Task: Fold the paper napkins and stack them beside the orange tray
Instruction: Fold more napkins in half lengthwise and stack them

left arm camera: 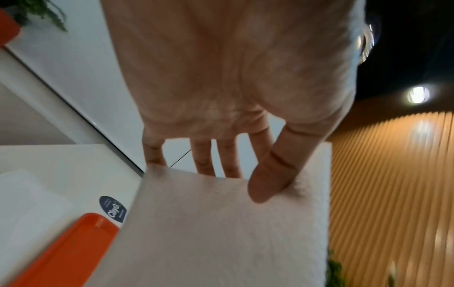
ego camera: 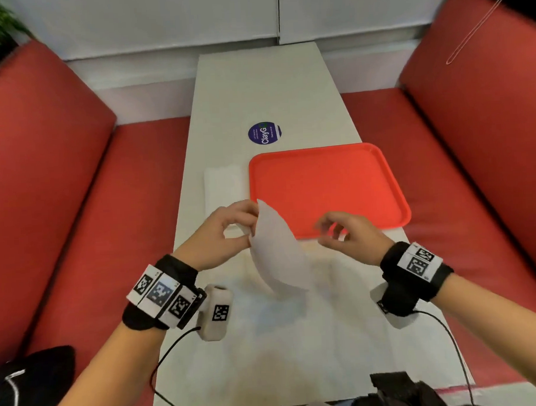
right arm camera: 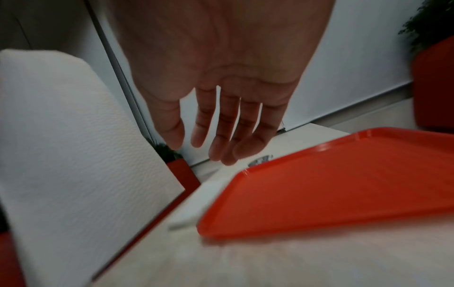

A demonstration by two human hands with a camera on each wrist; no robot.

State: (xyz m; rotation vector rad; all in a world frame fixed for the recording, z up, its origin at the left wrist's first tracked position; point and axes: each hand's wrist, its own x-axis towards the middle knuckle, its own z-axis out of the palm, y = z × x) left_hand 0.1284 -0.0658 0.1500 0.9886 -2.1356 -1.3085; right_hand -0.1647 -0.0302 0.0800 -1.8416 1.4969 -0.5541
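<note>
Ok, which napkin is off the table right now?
The napkin pinched by the left hand, hanging in the air before the orange tray. The folded napkins lie flat left of the tray.
</note>
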